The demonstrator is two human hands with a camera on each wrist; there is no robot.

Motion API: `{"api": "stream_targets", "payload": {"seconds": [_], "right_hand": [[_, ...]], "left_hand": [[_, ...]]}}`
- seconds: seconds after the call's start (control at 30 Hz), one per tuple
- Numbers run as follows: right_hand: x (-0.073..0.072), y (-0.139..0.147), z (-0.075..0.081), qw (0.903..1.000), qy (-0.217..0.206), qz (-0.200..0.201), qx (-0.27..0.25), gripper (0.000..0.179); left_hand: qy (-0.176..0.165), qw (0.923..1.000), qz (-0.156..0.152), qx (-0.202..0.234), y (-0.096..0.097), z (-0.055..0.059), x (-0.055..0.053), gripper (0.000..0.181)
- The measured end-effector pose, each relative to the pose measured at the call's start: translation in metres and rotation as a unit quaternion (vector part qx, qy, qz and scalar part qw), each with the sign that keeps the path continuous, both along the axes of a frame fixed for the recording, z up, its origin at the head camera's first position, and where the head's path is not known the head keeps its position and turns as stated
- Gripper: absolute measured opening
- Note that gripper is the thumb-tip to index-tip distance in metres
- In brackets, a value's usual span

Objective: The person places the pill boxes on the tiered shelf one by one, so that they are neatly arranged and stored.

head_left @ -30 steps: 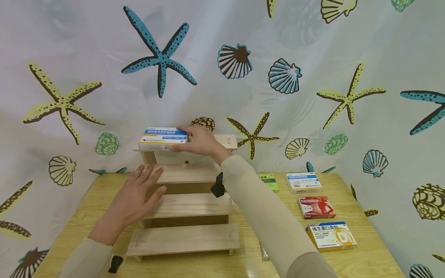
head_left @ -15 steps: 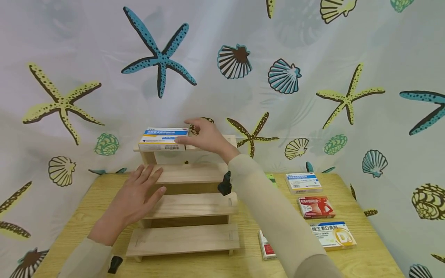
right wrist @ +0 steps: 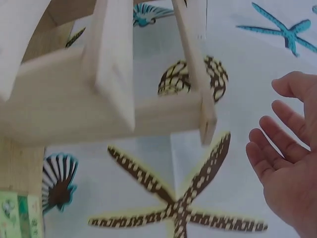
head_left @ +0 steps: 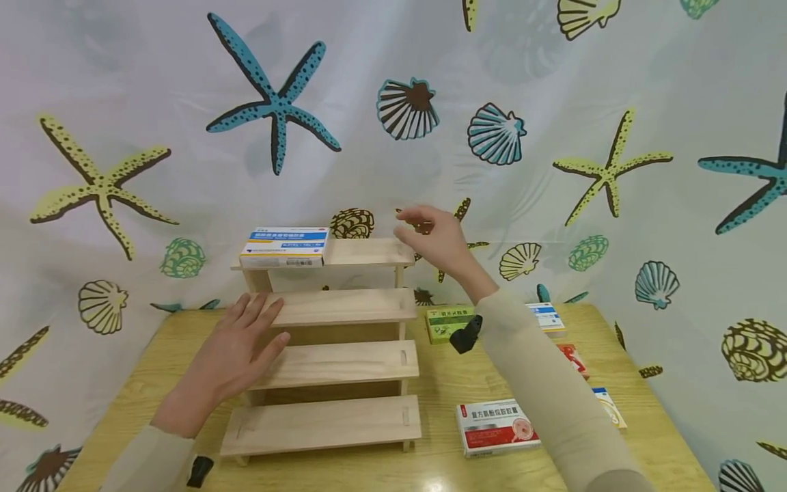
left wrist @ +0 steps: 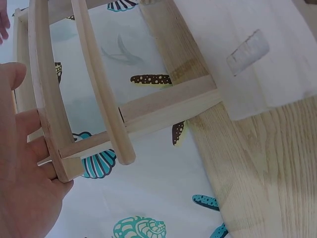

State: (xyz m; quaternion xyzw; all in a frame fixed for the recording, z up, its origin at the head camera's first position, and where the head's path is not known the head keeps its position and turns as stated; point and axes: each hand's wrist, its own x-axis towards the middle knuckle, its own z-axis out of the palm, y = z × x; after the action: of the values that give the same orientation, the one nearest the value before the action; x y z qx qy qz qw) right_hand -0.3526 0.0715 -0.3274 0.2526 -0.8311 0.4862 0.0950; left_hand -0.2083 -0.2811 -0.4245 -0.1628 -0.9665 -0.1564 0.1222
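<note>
A white-and-blue medicine box (head_left: pixel 285 247) lies on the left part of the top tier of a wooden step shelf (head_left: pixel 344 305). My left hand (head_left: pixel 230 362) rests against the shelf's left end, near the second tier, its fingers extended and thumb spread. Seen from the left wrist, those fingers (left wrist: pixel 30 120) touch the end of a wooden board (left wrist: pixel 49 94). Off the right end of the top tier, my right hand (head_left: pixel 439 239) is raised with loosely bent fingers and nothing between them. In the right wrist view, a gap separates this hand (right wrist: pixel 290 144) from the shelf.
Right of the shelf, a green medicine box (head_left: pixel 439 326) lies at the back of the wooden table (head_left: pixel 141 355), and a red-and-white box (head_left: pixel 492 437) near the front. Past my right sleeve, another white-and-blue box (head_left: pixel 546 316), a red box (head_left: pixel 573 359) and a vitamin D box (head_left: pixel 609 406) are partly covered.
My right hand has let go of the white-and-blue box on the top tier and moved right. The box stays there. My left hand keeps its place at the shelf.
</note>
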Motion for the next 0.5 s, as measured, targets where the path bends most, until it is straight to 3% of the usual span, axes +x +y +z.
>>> {"api": "stream_targets", "payload": {"seconds": [0.33, 0.5], "right_hand": [[0.003, 0.06, -0.036, 0.998, -0.041, -0.046, -0.012, 0.043], [0.003, 0.079, -0.055, 0.9971, -0.058, -0.046, -0.017, 0.044]], "left_hand": [[0.007, 1.0, -0.002, 0.002, -0.001, -0.001, 0.0, 0.068], [0.003, 1.0, -0.001, 0.0, -0.002, -0.002, 0.001, 0.068]]}}
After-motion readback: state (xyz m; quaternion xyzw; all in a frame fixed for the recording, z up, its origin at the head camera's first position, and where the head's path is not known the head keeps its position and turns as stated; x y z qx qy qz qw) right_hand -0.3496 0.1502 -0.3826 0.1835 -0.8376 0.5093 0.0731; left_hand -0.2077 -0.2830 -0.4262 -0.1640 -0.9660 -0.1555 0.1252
